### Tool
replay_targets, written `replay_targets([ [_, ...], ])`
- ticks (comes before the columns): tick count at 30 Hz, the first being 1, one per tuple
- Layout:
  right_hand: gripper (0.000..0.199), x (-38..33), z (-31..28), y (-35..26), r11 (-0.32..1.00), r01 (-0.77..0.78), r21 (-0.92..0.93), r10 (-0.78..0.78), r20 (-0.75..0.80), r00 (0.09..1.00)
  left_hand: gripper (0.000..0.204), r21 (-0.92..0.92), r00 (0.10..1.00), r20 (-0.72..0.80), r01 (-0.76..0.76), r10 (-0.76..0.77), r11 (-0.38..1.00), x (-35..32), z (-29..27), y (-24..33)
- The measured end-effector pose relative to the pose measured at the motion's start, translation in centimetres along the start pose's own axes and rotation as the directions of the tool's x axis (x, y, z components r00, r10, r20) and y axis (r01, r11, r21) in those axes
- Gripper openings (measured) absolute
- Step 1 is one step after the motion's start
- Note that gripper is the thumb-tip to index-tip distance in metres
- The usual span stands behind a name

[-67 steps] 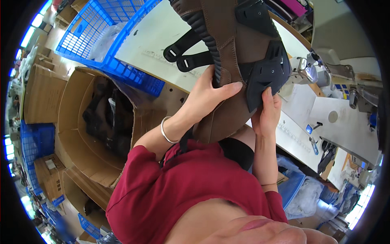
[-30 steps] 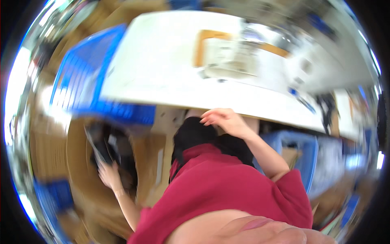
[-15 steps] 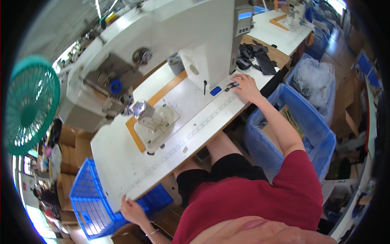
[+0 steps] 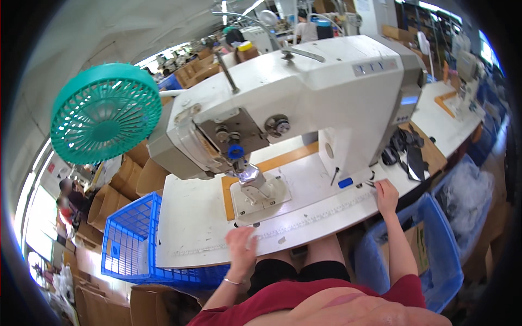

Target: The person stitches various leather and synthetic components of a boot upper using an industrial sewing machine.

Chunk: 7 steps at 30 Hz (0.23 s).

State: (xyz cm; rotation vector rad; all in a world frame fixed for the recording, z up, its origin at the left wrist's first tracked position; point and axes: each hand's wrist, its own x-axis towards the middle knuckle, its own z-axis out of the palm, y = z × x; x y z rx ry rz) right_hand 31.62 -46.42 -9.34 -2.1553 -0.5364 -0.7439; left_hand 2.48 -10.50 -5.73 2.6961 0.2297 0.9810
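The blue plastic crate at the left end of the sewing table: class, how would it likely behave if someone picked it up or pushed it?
The blue plastic crate has open lattice walls, so it is probably light for its size. The moulded walls look stiff, likely holding shape when lifted. Its wide, low form suggests it would slide rather than tip, though its base and what it rests on are hidden.

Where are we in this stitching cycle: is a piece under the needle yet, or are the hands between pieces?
Between pieces, it seems. Done: nothing lies on the sewing machine bed plate. In hand: the left hand rests flat and empty on the table's front edge; the right hand touches small tools near the blue tab. Left: dark strap pieces wait at the right.
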Motion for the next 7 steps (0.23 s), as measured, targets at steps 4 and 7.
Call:
replay_targets([
  [4,0.008,0.7,0.3,0.0,0.998,0.035,0.058,-0.033,-0.045,0.998,0.024,0.144,0.944,-0.313,0.155,-0.104,0.977,3.3,-7.7,-4.7],
  [7,0.012,1.1,0.8,0.3,0.997,-0.041,0.063,0.041,-0.001,0.999,0.024,0.287,0.910,-0.380,-0.054,0.165,0.956,7.4,-14.1,-1.2],
])
